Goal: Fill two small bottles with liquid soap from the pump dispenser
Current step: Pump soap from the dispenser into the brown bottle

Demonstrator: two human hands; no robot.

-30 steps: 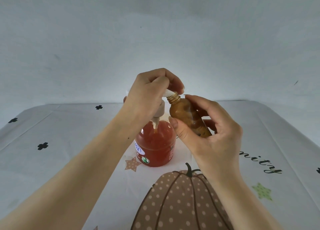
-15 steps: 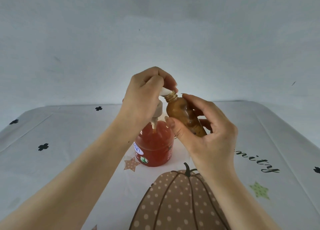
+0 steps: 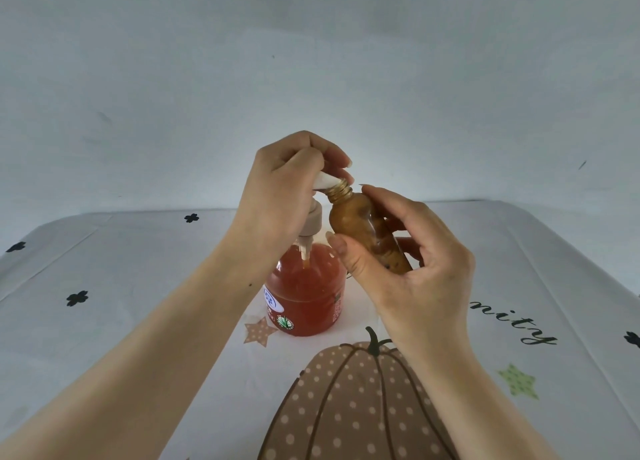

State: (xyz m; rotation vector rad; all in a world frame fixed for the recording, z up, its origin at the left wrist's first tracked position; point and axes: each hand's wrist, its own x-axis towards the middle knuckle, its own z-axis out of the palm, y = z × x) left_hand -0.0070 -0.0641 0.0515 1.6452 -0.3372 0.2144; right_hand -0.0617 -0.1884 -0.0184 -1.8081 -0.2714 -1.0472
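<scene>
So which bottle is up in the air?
The small brown bottle, held tilted in the right hand; the red pump dispenser stands on the tablecloth.

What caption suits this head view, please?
Left hand grips white pump of red soap dispenser; right hand holds small amber bottle to it.

Orange-red in the pump dispenser [image 3: 304, 303], cream-white on its pump head [image 3: 325, 181], amber-brown in the small bottle [image 3: 360, 227]. White across the tablecloth [image 3: 138, 269], dotted with black clovers [image 3: 77, 298], black script [image 3: 519, 324] at right, a green star [image 3: 518, 381], and near, a brown pumpkin [image 3: 346, 407] in pale polka dots.
</scene>
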